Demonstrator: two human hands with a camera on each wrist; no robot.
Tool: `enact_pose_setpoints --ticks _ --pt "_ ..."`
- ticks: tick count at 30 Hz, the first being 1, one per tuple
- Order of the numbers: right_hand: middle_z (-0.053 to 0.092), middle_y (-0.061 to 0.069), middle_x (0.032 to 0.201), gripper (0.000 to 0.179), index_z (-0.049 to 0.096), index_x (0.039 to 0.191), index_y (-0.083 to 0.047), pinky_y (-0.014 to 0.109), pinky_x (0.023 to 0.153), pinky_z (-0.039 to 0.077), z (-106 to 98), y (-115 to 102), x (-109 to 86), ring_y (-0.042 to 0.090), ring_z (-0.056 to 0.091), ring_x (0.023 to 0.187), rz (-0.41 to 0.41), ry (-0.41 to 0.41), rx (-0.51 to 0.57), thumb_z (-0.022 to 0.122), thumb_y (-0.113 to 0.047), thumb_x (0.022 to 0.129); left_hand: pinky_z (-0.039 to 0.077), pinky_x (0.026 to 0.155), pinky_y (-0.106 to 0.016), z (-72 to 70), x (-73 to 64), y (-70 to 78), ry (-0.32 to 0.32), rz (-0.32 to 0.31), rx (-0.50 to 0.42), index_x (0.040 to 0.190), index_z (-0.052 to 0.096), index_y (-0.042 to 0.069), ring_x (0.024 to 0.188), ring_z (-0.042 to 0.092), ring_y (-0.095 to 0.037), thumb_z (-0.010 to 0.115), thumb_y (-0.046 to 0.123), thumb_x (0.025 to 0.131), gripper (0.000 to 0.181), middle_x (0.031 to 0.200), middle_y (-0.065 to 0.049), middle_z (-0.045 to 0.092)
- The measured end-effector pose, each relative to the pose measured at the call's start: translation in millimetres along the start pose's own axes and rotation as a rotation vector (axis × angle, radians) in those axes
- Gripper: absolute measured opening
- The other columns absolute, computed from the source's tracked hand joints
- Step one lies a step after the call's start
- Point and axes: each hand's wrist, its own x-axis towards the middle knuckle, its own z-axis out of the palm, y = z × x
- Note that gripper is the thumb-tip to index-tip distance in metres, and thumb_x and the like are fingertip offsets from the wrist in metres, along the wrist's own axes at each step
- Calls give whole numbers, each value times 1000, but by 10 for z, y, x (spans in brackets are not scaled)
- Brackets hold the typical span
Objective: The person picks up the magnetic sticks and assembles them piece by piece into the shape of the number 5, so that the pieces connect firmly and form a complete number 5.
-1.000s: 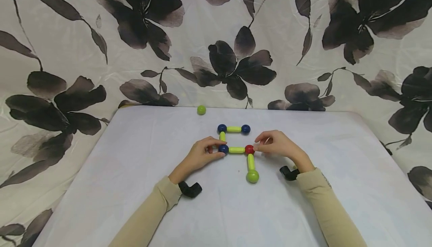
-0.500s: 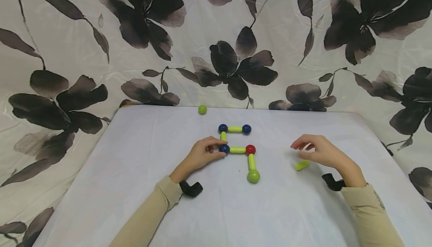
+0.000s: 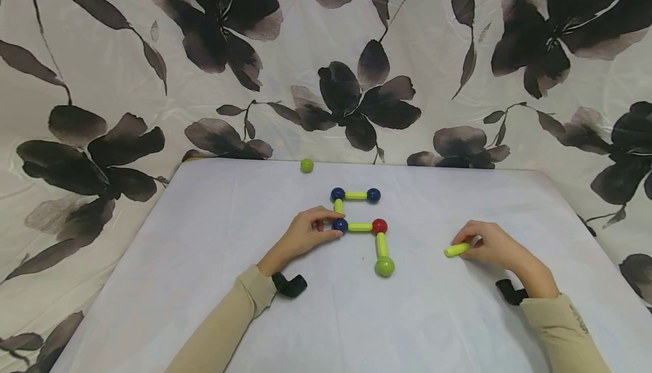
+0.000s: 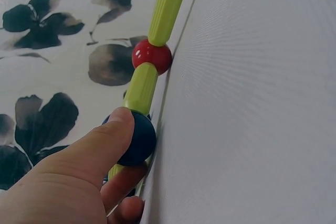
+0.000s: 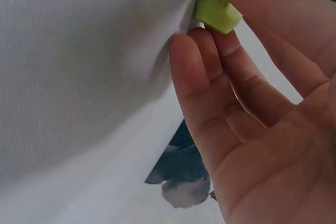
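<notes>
On the white table a figure of balls and yellow-green rods lies joined together. My left hand (image 3: pixel 301 238) pinches its lower-left blue ball (image 3: pixel 339 225) between thumb and fingers; the left wrist view shows the thumb on that ball (image 4: pixel 137 142). From it one rod (image 3: pixel 360 226) runs to a red ball (image 3: pixel 379 226), and another rod (image 3: pixel 338 206) leads to a far blue ball (image 3: pixel 338 194). Below the red ball, a rod (image 3: pixel 382 245) ends in a green ball (image 3: pixel 384 266). Off to the right, my right hand (image 3: pixel 493 244) pinches a loose yellow-green rod (image 3: pixel 455 250).
One loose green ball (image 3: pixel 307 165) sits near the table's far edge. The figure's top rod (image 3: pixel 356 194) ends in another blue ball (image 3: pixel 374 195). Behind the table (image 3: pixel 229 328) hangs a flowered cloth (image 3: pixel 285 33).
My right hand has left the red ball, moved right and lowered onto the loose rod, which it now pinches. My left hand has stayed on the blue ball.
</notes>
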Motion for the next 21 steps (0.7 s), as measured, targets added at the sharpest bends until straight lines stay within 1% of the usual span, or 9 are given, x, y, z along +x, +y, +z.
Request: enact_pose_setpoints --ticks 5,9,12,17,21 --pt "65 -1 90 21 74 94 -7 26 68 52 17 -17 16 13 59 80 -2 15 -16 83 1 76 40 64 -26 3 0 -2 2 -5 -4 121 73 23 75 50 -15 80 27 86 36 102 10 66" --pt "64 -3 88 21 74 94 -6 26 67 51 9 -39 49 11 58 79 -2 26 -36 83 0 77 39 63 -26 3 -2 -2 4 -11 -1 120 73 24 74 50 -15 80 27 86 36 102 10 66" --pt "63 -4 86 21 73 94 -6 26 66 51 -14 -72 84 9 56 78 -31 53 -40 83 0 76 39 63 -26 4 -5 6 5 -7 0 121 73 23 74 50 -15 81 27 85 36 102 8 66" --pt "63 -4 86 23 73 94 -7 27 63 50 -61 -191 157 9 56 77 -74 102 -48 83 2 75 39 63 -27 2 -8 14 2 -4 0 121 72 21 74 49 -15 81 27 85 37 102 8 66" --pt "64 -4 88 22 73 96 -8 27 62 49 -92 -335 223 10 57 78 -87 132 -61 82 0 77 39 63 -26 4 -6 6 -1 -10 4 121 72 21 74 50 -15 80 27 86 37 102 9 66"
